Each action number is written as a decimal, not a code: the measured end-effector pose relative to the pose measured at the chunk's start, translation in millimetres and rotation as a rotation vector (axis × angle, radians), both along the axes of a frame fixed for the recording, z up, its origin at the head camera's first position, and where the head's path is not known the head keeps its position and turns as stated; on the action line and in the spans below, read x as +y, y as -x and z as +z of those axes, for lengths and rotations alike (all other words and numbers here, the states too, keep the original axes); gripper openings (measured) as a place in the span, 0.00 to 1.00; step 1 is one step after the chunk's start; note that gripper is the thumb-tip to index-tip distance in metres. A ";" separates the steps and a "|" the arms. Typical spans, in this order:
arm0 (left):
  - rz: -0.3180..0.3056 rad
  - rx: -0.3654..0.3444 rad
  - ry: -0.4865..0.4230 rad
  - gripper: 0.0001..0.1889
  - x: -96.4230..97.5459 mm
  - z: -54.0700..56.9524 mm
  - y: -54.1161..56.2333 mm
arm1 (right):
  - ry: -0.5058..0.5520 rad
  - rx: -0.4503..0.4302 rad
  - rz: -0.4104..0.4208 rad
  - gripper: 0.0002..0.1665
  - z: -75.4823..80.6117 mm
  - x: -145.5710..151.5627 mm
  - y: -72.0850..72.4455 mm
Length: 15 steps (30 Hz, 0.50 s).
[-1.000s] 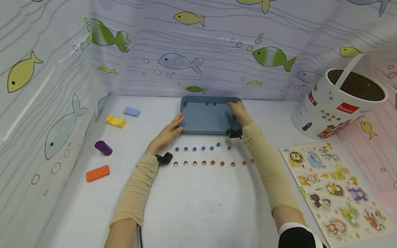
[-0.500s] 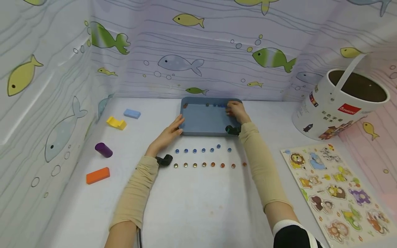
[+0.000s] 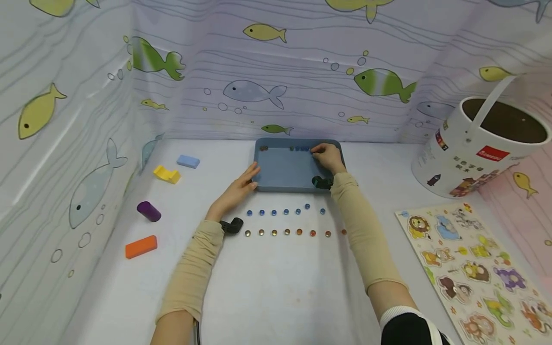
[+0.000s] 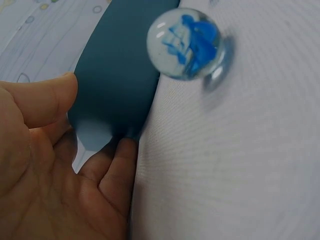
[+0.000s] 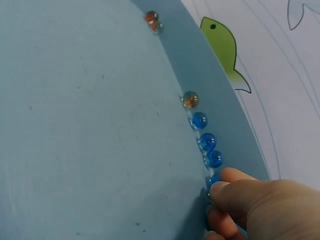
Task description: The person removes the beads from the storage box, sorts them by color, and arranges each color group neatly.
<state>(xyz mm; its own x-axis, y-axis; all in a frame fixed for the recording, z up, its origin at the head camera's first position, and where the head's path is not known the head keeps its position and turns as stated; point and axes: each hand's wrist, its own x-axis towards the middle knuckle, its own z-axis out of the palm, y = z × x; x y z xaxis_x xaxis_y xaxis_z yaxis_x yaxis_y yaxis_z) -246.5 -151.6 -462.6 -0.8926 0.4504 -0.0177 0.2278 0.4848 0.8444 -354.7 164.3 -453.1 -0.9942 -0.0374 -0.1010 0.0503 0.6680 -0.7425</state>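
Observation:
A blue-grey tray lies at the back of the table. My right hand is inside its back right part, thumb and finger pinching a blue marble mostly covered by the fingers. Beside it, along the back wall, sit several blue marbles and one amber marble; two reddish marbles are farther off in the corner. My left hand rests against the tray's left side with extended fingers. A clear marble with blue swirls lies near it on the table.
In front of the tray run a row of blue marbles and a row of amber and orange marbles. Blocks, including an orange one, lie left. A white bucket and an animal puzzle board stand right.
My right hand has shifted slightly left and forward from the tray's back right corner. Several blue marbles now line the back wall where one showed before. My left hand stays put.

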 end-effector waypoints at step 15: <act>0.002 -0.025 -0.007 0.29 0.0 1.4 1.8 | 0.518 -0.198 -0.022 0.22 23.6 16.9 -4.6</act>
